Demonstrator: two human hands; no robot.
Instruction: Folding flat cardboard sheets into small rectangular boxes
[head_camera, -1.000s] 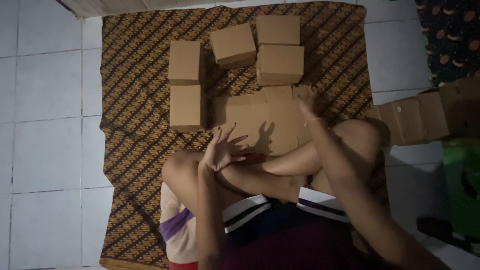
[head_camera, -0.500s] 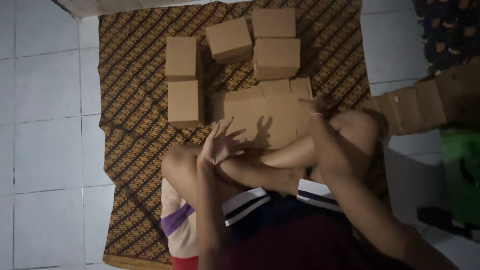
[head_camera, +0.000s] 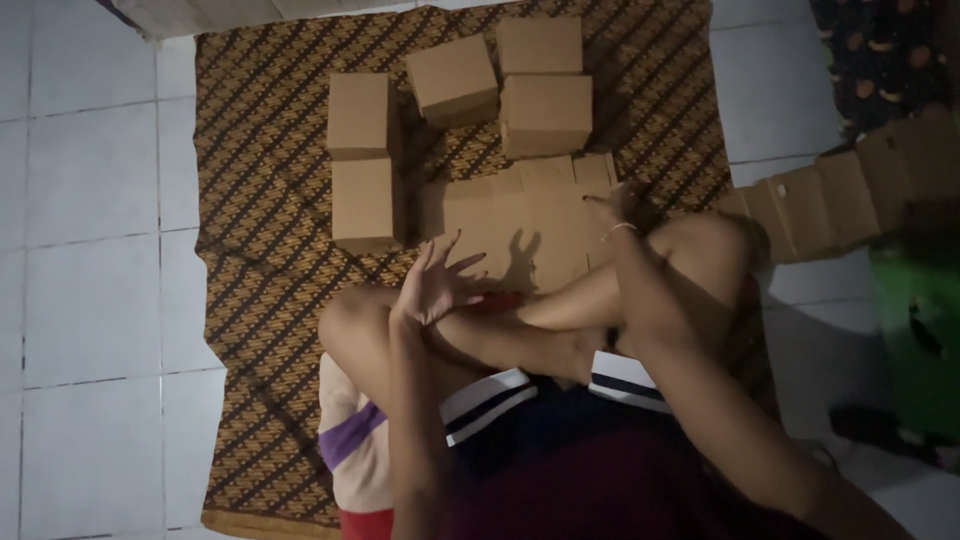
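Note:
I sit cross-legged on a brown patterned mat (head_camera: 270, 240). A flat, unfolded cardboard box blank (head_camera: 510, 225) lies on the mat in front of my legs. My left hand (head_camera: 435, 285) hovers over its near edge with fingers spread, holding nothing. My right hand (head_camera: 615, 205) rests on the blank's right side near its flaps; its fingers are partly hidden. Several folded cardboard boxes stand beyond the blank: two on the left (head_camera: 362, 160) and a cluster at the back (head_camera: 500, 80).
White floor tiles (head_camera: 90, 280) surround the mat. A row of flat cardboard pieces (head_camera: 840, 185) leans at the right, beside a green container (head_camera: 920, 330). A dark patterned cloth (head_camera: 890, 50) lies at the top right.
My right hand has slid rightward along the blank's top edge toward my knee. My left hand stays spread over the near edge. The view has shifted slightly.

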